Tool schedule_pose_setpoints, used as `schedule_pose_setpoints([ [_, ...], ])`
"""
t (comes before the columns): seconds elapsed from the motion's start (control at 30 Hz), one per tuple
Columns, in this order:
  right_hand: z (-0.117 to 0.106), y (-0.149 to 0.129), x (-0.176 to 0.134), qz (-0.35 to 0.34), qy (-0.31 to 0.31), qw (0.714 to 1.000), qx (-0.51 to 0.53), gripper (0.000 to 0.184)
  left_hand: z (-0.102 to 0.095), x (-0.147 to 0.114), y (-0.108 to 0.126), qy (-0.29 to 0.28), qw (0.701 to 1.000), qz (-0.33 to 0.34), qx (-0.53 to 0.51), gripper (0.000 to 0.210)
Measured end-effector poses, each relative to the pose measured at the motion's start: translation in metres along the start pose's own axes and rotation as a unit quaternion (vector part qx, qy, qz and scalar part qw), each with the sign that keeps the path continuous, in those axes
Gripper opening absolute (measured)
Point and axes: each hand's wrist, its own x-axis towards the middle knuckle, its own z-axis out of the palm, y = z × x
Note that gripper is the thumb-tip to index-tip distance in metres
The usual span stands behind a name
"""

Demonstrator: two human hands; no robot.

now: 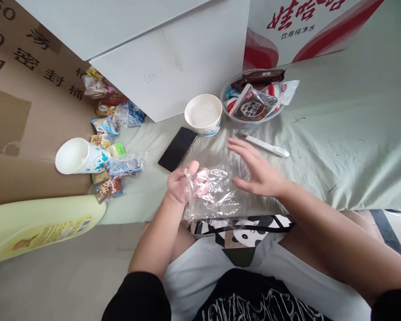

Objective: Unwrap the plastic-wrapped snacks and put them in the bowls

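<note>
My left hand [180, 183] is closed on a crinkled clear plastic bag [222, 196], which hangs over the front edge of the cloth-covered surface. Something pink [203, 183] shows through the film beside the fingers; its kind is unclear. On the other side of the bag, my right hand [259, 174] is open with its fingers spread and holds nothing. A slim white-handled tool [267, 145] with a metal end lies just beyond its fingertips. Behind my left hand lies a dark phone [177, 149], with a white paper bowl [203, 113] past it.
A clear tub [225, 96] of packaged snacks stands at the back, before white boxes [177, 62]. On the left, several wrapped snacks [110, 189] lie around a tipped paper cup [75, 156]. A pale yellow bottle [47, 223] juts in at the lower left.
</note>
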Motion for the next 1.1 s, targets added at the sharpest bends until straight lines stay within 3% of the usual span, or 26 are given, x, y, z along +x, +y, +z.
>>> schedule_pose_setpoints([
  [0.07, 0.015, 0.002, -0.002, 0.015, -0.039, 0.997, 0.067, 0.061, 0.0, -0.001, -0.005, -0.043, 0.998, -0.041, 0.011, 0.07],
  [0.1, 0.021, 0.002, -0.003, 0.019, -0.051, 0.994, 0.094, 0.052, -0.001, -0.001, -0.006, -0.05, 0.997, -0.051, 0.02, 0.07],
  [0.17, 0.026, -0.001, -0.003, 0.031, -0.05, 0.989, 0.134, 0.031, -0.002, 0.002, -0.005, -0.039, 0.997, -0.052, 0.04, 0.066],
  [0.23, 0.024, -0.006, -0.003, 0.076, -0.027, 0.984, 0.161, 0.038, -0.004, 0.005, 0.001, 0.003, 0.999, -0.025, 0.048, 0.055],
  [0.3, 0.018, -0.01, -0.004, 0.147, 0.022, 0.972, 0.182, 0.051, -0.007, 0.006, 0.011, 0.066, 0.996, 0.038, 0.034, 0.044],
  [0.37, 0.011, -0.012, -0.004, 0.206, 0.107, 0.953, 0.193, 0.056, -0.009, 0.006, 0.019, 0.102, 0.989, 0.109, 0.019, 0.052],
  [0.43, 0.007, -0.011, -0.002, 0.24, 0.204, 0.93, 0.187, 0.055, -0.01, 0.003, 0.02, 0.08, 0.987, 0.139, 0.028, 0.08],
  [0.53, 0.005, -0.01, 0.002, 0.28, 0.276, 0.901, 0.18, 0.051, -0.008, 0.001, 0.009, 0.017, 0.993, 0.091, 0.077, 0.104],
  [0.6, 0.005, -0.01, 0.003, 0.29, 0.278, 0.896, 0.19, 0.049, -0.007, 0.004, -0.001, 0.033, 0.991, 0.069, 0.112, 0.093],
  [0.73, 0.0, -0.011, 0.002, 0.295, 0.273, 0.895, 0.195, 0.041, -0.007, 0.013, -0.004, 0.185, 0.968, 0.075, 0.153, 0.024],
  [0.83, -0.006, -0.012, -0.001, 0.321, 0.278, 0.884, 0.194, 0.026, -0.012, 0.015, 0.01, 0.264, 0.951, 0.109, 0.121, 0.022],
  [0.93, -0.012, -0.011, -0.003, 0.335, 0.286, 0.874, 0.204, 0.019, -0.016, 0.012, 0.026, 0.3, 0.937, 0.173, 0.048, 0.021],
  [1.03, -0.015, -0.009, -0.004, 0.318, 0.284, 0.873, 0.237, 0.028, -0.017, 0.008, 0.032, 0.298, 0.934, 0.196, 0.0, 0.021],
  [1.1, -0.016, -0.007, -0.004, 0.312, 0.282, 0.869, 0.261, 0.029, -0.016, 0.005, 0.03, 0.251, 0.952, 0.176, 0.012, 0.024],
])
